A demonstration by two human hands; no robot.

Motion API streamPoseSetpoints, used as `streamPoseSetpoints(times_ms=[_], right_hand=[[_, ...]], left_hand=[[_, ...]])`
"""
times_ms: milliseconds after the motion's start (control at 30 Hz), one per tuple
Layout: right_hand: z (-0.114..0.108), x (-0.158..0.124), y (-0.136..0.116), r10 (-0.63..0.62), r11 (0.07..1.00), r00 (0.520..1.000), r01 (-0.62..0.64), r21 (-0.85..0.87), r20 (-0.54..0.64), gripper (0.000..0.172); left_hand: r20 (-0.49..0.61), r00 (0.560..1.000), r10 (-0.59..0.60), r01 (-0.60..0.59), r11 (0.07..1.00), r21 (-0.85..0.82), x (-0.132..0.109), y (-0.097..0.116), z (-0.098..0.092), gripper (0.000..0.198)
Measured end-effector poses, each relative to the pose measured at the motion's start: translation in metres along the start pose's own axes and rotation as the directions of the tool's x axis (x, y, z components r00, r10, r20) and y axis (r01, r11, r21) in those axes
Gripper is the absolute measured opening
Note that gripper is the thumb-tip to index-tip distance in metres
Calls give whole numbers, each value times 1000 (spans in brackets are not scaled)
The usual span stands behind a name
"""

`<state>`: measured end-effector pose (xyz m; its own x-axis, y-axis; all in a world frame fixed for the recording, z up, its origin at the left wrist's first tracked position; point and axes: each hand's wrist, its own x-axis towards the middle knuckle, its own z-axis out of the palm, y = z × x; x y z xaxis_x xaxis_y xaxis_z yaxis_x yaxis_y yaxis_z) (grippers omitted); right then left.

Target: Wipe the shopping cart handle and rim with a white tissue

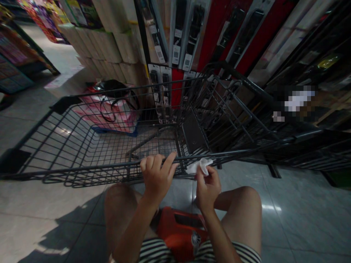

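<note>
A black wire shopping cart (90, 168) stands sideways in front of me, its basket toward the left and its handle end toward the right. My left hand (157, 173) is wrapped over the near top rail of the basket. Just to the right, my right hand (207, 186) pinches a crumpled white tissue (202, 167) between thumb and fingers. The tissue lies against the same rail. Inside the cart, near the handle end, is a dark flat panel (193, 131).
Behind the cart hang packaged watch-like straps (189, 36) on a red-backed rack. Paper-wrapped packs (109, 47) are stacked left of it, with pink packages (117, 111) on the floor below. An orange stool-like object (178, 230) is between my legs. A blurred patch covers part of the right side.
</note>
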<state>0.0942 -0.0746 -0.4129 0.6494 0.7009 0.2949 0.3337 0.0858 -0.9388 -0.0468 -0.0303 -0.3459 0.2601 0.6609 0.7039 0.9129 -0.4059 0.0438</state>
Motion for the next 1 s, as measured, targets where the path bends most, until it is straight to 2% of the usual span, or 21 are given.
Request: streamPoseSetpoints(times_ms=[100,200,667,833,1000], right_hand=[[12,9,-8,-12,1000,999,11,23,52,17],[20,9,-7,-19,1000,999,19,3,47,16],[38,-18,27,29,991,987,-8,-133,157,14],[37,-17,32,55,988,978,-24,-152,202,11],[23,-14,32,81,986,971,-44,-164,227,6]], left_hand=[[7,1000,6,-6,1000,15,0,0,0,23],[4,1000,11,-11,1000,17,1,-1,0,22],[6,1000,10,-10,1000,14,1,-1,0,22],[-14,1000,21,-21,1000,5,1,-1,1,23],[-19,1000,20,-20,1000,8,0,-2,2,22]])
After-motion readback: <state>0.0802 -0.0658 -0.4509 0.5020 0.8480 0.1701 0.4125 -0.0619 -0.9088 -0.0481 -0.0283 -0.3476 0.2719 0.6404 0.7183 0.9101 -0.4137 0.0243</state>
